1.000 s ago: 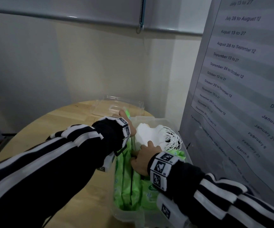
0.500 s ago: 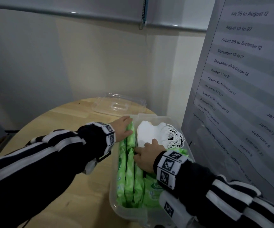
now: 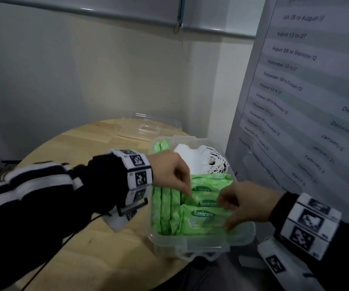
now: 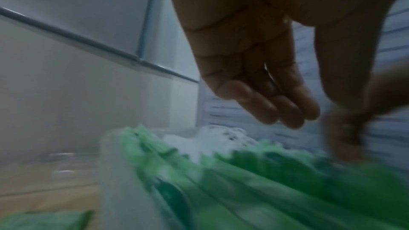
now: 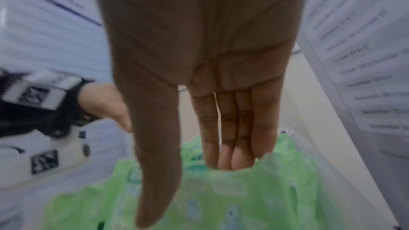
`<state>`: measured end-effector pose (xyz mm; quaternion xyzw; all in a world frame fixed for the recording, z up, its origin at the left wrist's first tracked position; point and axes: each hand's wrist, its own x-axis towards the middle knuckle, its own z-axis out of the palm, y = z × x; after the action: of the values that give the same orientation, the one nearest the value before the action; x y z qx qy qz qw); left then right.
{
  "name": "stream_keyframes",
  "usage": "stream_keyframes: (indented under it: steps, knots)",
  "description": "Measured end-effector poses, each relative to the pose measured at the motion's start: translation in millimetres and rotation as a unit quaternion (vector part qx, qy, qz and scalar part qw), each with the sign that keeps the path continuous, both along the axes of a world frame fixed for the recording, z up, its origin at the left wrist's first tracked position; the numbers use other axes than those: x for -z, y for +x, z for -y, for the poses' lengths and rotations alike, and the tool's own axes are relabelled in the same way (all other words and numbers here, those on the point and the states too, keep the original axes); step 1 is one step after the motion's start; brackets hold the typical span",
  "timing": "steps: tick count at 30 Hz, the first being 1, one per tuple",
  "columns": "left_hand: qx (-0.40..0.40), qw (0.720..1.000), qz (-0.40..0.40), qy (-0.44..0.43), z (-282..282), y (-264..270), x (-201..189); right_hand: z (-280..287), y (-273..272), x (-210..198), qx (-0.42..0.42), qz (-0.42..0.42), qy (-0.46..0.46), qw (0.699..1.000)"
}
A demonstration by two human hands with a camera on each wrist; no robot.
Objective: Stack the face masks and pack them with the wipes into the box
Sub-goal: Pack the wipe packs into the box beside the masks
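A round wooden table [image 3: 81, 244] is being seen against a pale wall [image 3: 85, 70]. A large printed sheet of date ranges [image 3: 307, 85] is hanging beside the table's right edge. A grey rail [image 3: 110, 14] is running along the wall, with a cord [image 3: 178, 15] hanging from it.

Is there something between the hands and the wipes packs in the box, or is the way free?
Nothing visible is in the way. The box is open, its lid lies behind it on the table. Both the left hand and the right hand are directly over the wipes packs.
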<state>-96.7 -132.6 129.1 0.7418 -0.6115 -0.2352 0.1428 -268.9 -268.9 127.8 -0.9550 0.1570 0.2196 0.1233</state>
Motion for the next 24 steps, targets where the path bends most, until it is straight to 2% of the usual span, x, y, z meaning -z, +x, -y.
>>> stream_keyframes:
  steps: [2,4,7,11,14,18,24]
  knots:
    - [0.059,0.997,0.008,0.042,-4,-23,8,-3,0,11,-0.008,0.028,-0.039,0.999]
    - [0.078,0.995,0.053,0.034,-3,-33,25,-8,2,27,-0.022,0.057,-0.044,0.997]
    - [0.039,0.995,0.092,0.006,-2,-41,50,-15,3,49,-0.026,0.068,-0.061,0.995]
    - [-0.013,0.985,0.169,-0.042,-4,-57,72,-13,9,49,-0.026,0.052,-0.116,0.992]
    - [-0.053,0.978,0.199,-0.027,-2,-59,74,-8,16,49,-0.027,0.039,-0.118,0.992]
    - [-0.041,0.966,0.254,0.025,8,-63,70,-7,18,55,-0.038,0.024,-0.111,0.993]
    - [-0.044,0.957,0.277,0.078,15,-65,65,-2,27,53,-0.046,-0.043,-0.123,0.99]
